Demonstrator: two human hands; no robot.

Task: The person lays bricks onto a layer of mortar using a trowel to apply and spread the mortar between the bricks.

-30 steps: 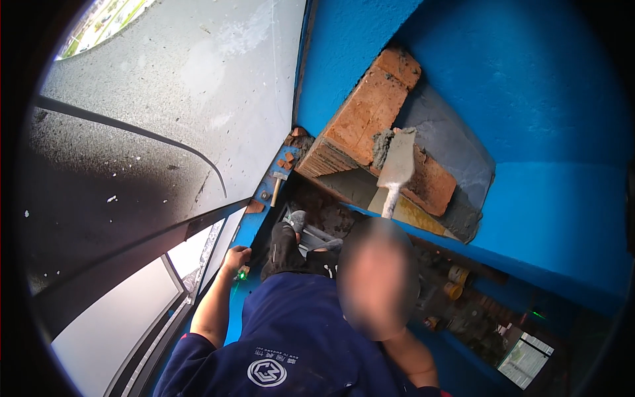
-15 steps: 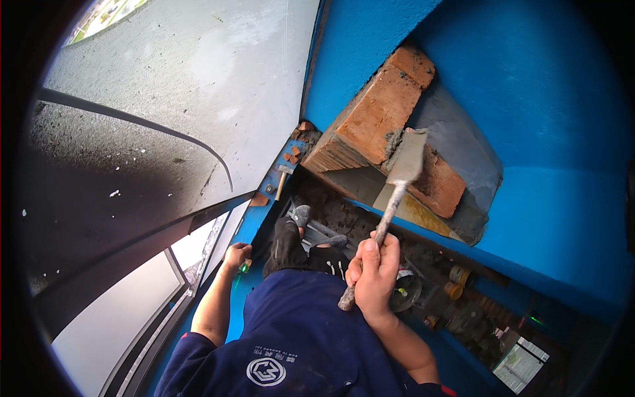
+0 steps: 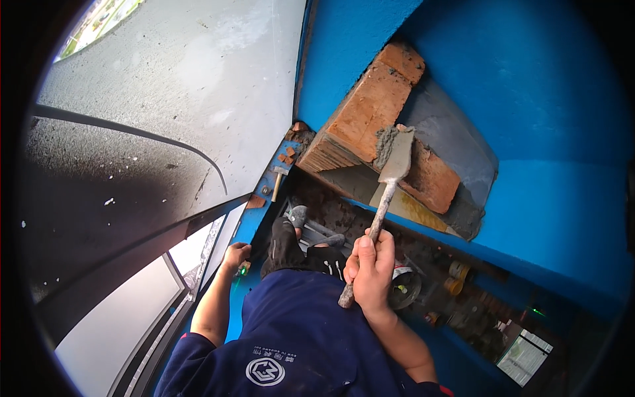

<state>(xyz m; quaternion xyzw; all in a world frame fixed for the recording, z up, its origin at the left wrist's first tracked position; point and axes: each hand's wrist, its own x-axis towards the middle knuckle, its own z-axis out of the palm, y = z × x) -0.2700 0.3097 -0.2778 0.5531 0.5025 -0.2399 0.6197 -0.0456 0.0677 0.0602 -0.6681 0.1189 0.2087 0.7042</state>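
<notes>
While right hand [image 3: 372, 274] grips trowel [image 3: 383, 198], blue walls [image 3: 562, 132] enclose brickwork [image 3: 367, 112] (left hand [image 3: 235, 255] perhaps resting).

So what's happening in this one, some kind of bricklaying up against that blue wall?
Yes. The person's right hand has a closed grip on the handle of a trowel, whose blade, loaded with grey mortar, lies against the orange bricks set between blue walls. A layer of mortar already shows beside the bricks. The left hand rests on a blue edge lower down, holding nothing that can be made out. A small hammer lies nearby on that edge among brick chips.
</notes>
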